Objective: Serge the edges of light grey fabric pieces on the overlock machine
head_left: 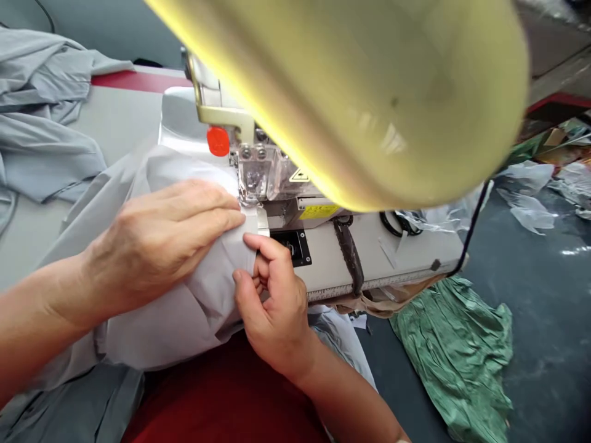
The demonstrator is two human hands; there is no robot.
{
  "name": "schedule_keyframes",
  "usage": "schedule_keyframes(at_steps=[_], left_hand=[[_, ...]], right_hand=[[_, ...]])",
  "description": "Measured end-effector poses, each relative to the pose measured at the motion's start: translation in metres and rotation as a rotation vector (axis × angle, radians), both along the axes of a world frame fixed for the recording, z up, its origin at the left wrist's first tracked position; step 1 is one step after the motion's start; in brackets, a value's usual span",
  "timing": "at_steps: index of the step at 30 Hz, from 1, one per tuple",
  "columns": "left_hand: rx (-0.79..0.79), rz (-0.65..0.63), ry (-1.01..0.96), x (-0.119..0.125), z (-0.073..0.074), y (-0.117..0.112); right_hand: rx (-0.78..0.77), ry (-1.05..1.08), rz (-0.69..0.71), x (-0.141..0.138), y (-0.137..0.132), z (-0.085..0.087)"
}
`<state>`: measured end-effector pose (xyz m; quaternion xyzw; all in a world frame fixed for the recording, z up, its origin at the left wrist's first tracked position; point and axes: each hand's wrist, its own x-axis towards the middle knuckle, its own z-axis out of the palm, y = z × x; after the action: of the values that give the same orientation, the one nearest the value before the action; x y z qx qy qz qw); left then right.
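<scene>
Light grey fabric (170, 332) lies over the near side of a sewing machine (255, 175), its right edge running up to the presser foot. My left hand (161, 240) rests flat on top of this cloth, fingers stretched out towards the foot. Just to its right, my right hand (277, 295) pinches the fabric's edge between thumb and curled fingers, close to the front of the machine bed. Clear plastic guards hide part of the needle area. A red round knob (218, 141) sits above and left of the foot.
A large pale yellow rounded cover (369, 104) with a glowing edge hangs close overhead, blocking much of the machine. More grey cloth (41, 104) is piled at left. A ruler strip (330, 292) edges the table. Green sheeting (462, 351) and clear plastic scraps (526, 191) lie at right.
</scene>
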<state>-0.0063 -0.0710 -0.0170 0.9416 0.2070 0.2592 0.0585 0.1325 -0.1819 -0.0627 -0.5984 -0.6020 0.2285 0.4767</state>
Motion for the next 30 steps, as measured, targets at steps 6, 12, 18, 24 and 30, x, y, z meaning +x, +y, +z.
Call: schedule_keyframes(at_steps=[6, 12, 18, 24, 30], left_hand=[[-0.204, 0.027, 0.004, 0.0, 0.001, 0.002], [-0.072, -0.046, -0.04, -0.002, -0.001, 0.002], [0.069, -0.089, 0.032, -0.006, -0.004, 0.005], [0.059, -0.02, 0.074, -0.006, -0.002, 0.0], [0.052, -0.07, 0.045, -0.01, -0.005, 0.01]], right_hand=[[-0.07, 0.21, 0.043, 0.003, -0.004, 0.0], [-0.102, 0.253, 0.052, 0.0, -0.003, 0.002], [-0.1, 0.264, 0.061, 0.001, -0.001, 0.003], [-0.131, 0.413, 0.008, 0.001, -0.003, 0.001], [-0.073, 0.474, -0.027, -0.014, 0.003, -0.003]])
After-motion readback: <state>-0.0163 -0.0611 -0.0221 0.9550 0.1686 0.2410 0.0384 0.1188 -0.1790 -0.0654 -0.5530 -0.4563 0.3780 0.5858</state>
